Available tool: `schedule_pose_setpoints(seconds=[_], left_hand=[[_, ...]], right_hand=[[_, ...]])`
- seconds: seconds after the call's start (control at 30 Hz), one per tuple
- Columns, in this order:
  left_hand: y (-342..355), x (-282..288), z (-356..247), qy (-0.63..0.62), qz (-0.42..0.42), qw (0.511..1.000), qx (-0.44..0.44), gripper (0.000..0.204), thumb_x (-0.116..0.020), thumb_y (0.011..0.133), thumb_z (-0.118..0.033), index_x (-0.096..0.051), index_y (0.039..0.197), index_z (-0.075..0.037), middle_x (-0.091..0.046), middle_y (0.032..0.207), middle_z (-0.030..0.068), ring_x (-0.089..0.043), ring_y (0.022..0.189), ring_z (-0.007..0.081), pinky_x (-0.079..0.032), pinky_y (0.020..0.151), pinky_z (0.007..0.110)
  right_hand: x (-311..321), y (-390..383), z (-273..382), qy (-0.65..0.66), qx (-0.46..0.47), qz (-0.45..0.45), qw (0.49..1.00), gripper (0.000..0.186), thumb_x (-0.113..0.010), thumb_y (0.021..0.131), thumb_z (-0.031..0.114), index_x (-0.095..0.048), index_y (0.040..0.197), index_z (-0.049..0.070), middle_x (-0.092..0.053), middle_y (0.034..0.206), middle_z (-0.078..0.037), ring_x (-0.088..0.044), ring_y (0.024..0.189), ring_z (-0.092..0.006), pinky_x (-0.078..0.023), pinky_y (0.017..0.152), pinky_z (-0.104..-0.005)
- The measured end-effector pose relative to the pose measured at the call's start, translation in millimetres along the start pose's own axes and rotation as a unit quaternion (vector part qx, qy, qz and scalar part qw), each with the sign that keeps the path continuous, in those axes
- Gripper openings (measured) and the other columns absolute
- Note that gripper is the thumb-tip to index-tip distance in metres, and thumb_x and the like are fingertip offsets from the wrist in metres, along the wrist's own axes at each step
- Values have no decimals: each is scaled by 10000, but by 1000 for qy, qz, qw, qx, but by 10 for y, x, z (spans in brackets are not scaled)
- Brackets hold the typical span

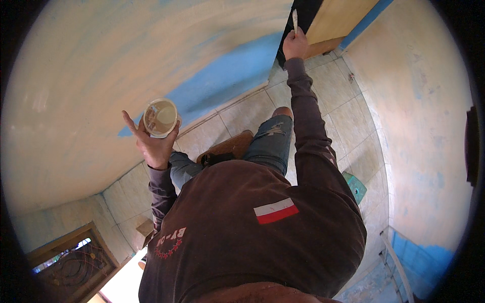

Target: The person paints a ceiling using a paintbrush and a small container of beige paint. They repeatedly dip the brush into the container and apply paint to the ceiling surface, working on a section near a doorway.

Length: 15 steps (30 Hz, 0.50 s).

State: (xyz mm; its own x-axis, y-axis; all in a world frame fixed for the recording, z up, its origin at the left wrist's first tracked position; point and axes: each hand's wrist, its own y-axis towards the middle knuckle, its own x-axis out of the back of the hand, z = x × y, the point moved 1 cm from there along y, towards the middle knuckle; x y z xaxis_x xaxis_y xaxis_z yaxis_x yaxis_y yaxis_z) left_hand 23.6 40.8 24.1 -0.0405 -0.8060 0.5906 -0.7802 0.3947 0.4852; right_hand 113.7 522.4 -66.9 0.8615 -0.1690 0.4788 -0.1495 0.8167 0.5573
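Note:
A white plastic tub point(160, 118) with some cream paint in it is gripped by my left hand point(154, 147), its mouth facing up. One finger stretches out beside the tub. My right arm reaches far forward, and my right hand point(295, 46) is closed round a slim, pale paintbrush point(295, 21). The brush points away from me, in front of the dark edge of the doorway point(304, 12); its bristles are too small to make out. On the left, the wall point(101, 65) has streaky cream paint over blue, with a bare blue patch point(222, 68) low down.
Pale floor tiles point(348, 121) lie around my legs. A brown wooden board point(222, 146) is on the floor between my knees. To my right are a green object point(354, 187) and a partly blue wall point(419, 257). A wooden-framed opening point(73, 262) is at the lower left.

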Motion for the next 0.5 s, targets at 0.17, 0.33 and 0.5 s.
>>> schedule_pose_setpoints(seconds=[0.17, 0.33, 0.5], left_hand=[[8, -5, -4, 1, -2, 1000, -5, 1350, -930, 680, -229, 56, 1585, -48, -685, 1161, 189, -686, 1075, 260, -556, 927, 366], [18, 7, 10, -5, 7, 1000, -14, 1353, -929, 681, -226, 64, 1582, -48, -684, 1159, 198, -682, 1082, 267, -550, 941, 371], [27, 6, -6, -7, 11, 1000, -12, 1356, -930, 679, -229, 65, 1581, -49, -679, 1162, 206, -676, 1096, 271, -544, 954, 378]], right_hand=[[-190, -265, 182, 33, 61, -24, 997, 314, -570, 904, 125, -634, 1146, -64, -668, 872, -266, -647, 857, -452, -523, 747, -519], [-268, -647, 585, 50, 71, 13, 996, 360, -592, 907, 115, -596, 1228, -50, -636, 850, -251, -625, 812, -430, -501, 691, -524], [-208, -955, 983, 94, 43, 51, 993, 397, -572, 876, 64, -520, 1239, -90, -585, 878, -255, -582, 836, -435, -469, 730, -538]])
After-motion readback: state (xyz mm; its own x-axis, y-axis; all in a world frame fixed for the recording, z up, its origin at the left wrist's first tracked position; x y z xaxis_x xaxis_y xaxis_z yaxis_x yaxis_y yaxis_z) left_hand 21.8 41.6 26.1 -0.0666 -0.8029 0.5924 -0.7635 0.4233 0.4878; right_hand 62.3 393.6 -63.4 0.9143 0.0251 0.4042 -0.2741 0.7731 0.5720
